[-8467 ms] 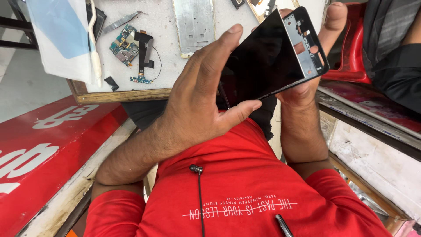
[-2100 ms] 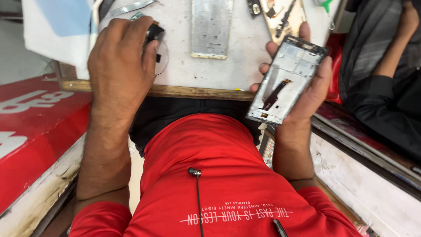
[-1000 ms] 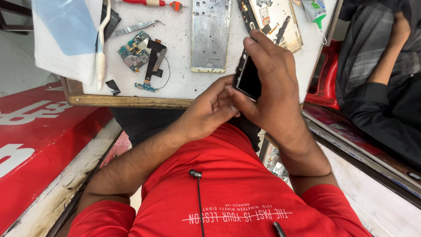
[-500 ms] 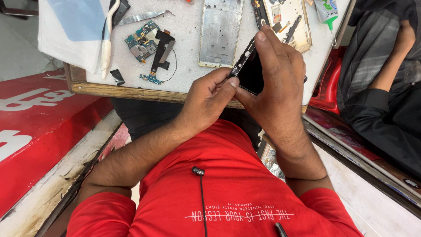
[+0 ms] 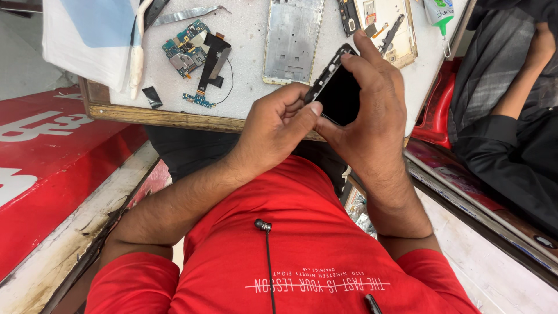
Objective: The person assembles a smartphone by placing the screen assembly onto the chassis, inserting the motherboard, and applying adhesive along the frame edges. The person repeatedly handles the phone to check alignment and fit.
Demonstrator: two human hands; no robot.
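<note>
Hands meet over the near edge of the worktable (image 5: 256,52), both busy on one phone screen assembly (image 5: 339,93), a dark glass panel in a black frame, held tilted above the table's wooden lip at about one o'clock from the red-shirted chest. Right hand (image 5: 372,116) wraps the panel from the three o'clock side, fingers pressed together and curled over the top edge, thumb underneath, so it is clamped firmly on the frame. Left hand (image 5: 276,125) comes in from nine o'clock, fingers folded into a loose fist, thumb and forefinger pinching the panel's left edge near its lower corner. Whether anything sits between those fingertips cannot be made out.

On the white tabletop, at twelve o'clock from the hands, lies a bare silver metal phone chassis (image 5: 292,38), flat and well apart from the panel. Over at ten o'clock sits a blue-green circuit board (image 5: 185,47) with a black flex cable (image 5: 210,61) trailing beside it, and metal tweezers (image 5: 186,14) just above. A white plastic bag (image 5: 87,40) lies at the far left. At one o'clock, partly behind the right hand's fingers, another opened phone back (image 5: 386,26) lies flat. A second person in dark sleeves (image 5: 511,134) sits at three o'clock.
</note>
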